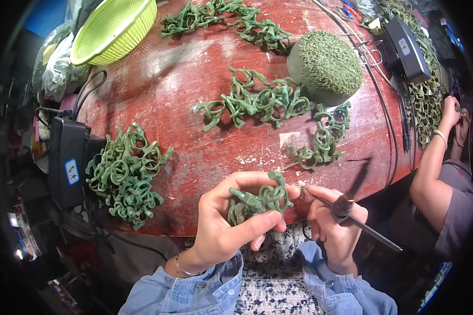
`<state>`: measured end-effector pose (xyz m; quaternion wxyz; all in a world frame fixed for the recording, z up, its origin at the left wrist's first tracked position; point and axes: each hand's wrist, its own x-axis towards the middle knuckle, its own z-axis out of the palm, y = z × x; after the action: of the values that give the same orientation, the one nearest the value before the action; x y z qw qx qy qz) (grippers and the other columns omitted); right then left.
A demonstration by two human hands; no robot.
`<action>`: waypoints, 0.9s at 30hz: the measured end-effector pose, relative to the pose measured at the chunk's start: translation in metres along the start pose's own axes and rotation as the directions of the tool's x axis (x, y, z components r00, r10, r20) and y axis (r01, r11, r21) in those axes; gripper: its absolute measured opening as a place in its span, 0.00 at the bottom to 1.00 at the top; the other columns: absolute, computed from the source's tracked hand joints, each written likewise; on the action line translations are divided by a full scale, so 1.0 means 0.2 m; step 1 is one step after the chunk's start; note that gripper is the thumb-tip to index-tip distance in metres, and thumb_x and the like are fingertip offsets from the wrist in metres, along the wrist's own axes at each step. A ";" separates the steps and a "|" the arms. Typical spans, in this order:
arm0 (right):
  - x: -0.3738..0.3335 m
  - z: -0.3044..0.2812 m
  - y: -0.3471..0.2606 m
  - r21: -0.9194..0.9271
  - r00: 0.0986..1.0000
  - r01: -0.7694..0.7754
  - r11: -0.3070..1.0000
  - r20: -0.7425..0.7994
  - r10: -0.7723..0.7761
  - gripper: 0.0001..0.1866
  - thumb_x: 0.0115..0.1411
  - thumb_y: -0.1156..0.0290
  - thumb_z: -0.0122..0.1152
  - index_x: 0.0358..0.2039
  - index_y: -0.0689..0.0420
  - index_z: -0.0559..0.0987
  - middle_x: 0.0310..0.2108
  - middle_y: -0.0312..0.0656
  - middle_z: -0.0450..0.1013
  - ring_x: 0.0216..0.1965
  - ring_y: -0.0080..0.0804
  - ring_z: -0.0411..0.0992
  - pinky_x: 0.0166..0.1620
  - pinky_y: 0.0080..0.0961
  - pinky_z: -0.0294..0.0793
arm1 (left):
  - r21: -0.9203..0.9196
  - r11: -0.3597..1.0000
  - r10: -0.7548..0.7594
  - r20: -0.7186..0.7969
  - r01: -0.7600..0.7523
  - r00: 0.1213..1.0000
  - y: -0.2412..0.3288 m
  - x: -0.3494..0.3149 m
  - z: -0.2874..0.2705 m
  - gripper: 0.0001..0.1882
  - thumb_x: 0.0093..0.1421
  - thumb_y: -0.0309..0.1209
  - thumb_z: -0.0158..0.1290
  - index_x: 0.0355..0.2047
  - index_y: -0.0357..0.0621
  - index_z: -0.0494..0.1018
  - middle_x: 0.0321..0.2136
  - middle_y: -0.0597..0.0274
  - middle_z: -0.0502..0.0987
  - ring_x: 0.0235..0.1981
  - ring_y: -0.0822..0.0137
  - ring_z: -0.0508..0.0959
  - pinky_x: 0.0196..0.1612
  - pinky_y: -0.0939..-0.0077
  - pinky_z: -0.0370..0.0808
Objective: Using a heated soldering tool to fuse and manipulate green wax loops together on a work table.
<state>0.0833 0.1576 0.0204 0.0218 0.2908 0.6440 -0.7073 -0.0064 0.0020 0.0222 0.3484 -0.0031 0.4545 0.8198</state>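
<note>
My left hand (236, 220) is closed round a cluster of green wax rings (270, 198), which look like small ring models with stubs on them. In my right hand (333, 226) is a slim pen-shaped tool (376, 235) with a dark grip, its thin end pointing toward the rings. The tip lies close to my left fingertips; whether it touches a ring I cannot tell. A dark, blurred stem (360, 178) rises above the right hand. Beyond my hands, more green rings (268, 100) lie in a loose row on the red table (178, 184), with a smaller group (326, 139) nearby.
A heap of green rings (129, 173) lies at the left, beside a black box (67, 163) with a cord. A round block with a rough green top (326, 65) stands at the back. A yellow-green basket (113, 31) sits far left. At right are another black box (407, 50) and a co-worker's arm (431, 157).
</note>
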 end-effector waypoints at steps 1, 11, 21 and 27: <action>0.00 -0.01 0.02 0.067 0.992 0.124 0.990 -0.008 -0.123 0.15 0.52 0.72 0.56 0.40 0.67 0.73 0.18 0.37 0.68 0.13 0.16 0.63 0.17 0.13 0.61 | 0.000 1.000 -0.006 -0.006 0.006 1.000 0.00 0.00 0.00 0.17 0.49 0.20 0.49 0.40 0.32 0.63 0.35 0.36 0.71 0.21 0.72 0.74 0.13 0.91 0.66; 0.04 0.04 -0.05 0.314 0.807 0.421 0.851 0.297 -0.510 0.24 0.53 0.58 0.59 0.41 0.68 0.73 0.23 0.42 0.72 0.20 0.22 0.69 0.24 0.17 0.68 | 0.096 0.995 0.004 0.121 -0.016 0.993 -0.02 -0.01 -0.01 0.18 0.51 0.19 0.52 0.43 0.35 0.63 0.37 0.50 0.74 0.21 0.80 0.72 0.17 0.90 0.66; -0.01 0.07 -0.01 0.249 0.852 0.492 0.834 0.059 -0.521 0.25 0.54 0.53 0.54 0.38 0.66 0.74 0.18 0.41 0.71 0.16 0.20 0.67 0.20 0.16 0.66 | 0.092 0.995 -0.053 0.037 0.050 0.998 -0.01 -0.03 0.02 0.18 0.50 0.19 0.54 0.42 0.34 0.65 0.34 0.56 0.74 0.24 0.78 0.73 0.22 0.88 0.68; -0.02 0.08 0.00 0.236 0.901 0.426 0.874 -0.019 -0.434 0.16 0.54 0.64 0.57 0.37 0.64 0.74 0.16 0.34 0.65 0.14 0.18 0.62 0.18 0.15 0.58 | 0.509 0.748 0.447 0.086 -0.425 0.890 -0.08 -0.01 0.01 0.18 0.43 0.17 0.58 0.38 0.35 0.71 0.36 0.54 0.73 0.29 0.74 0.74 0.29 0.84 0.72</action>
<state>0.0809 0.1409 0.0232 -0.1592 0.1287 0.6041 -0.7702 0.0043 0.0071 0.0120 0.1260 0.1794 0.6519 0.7259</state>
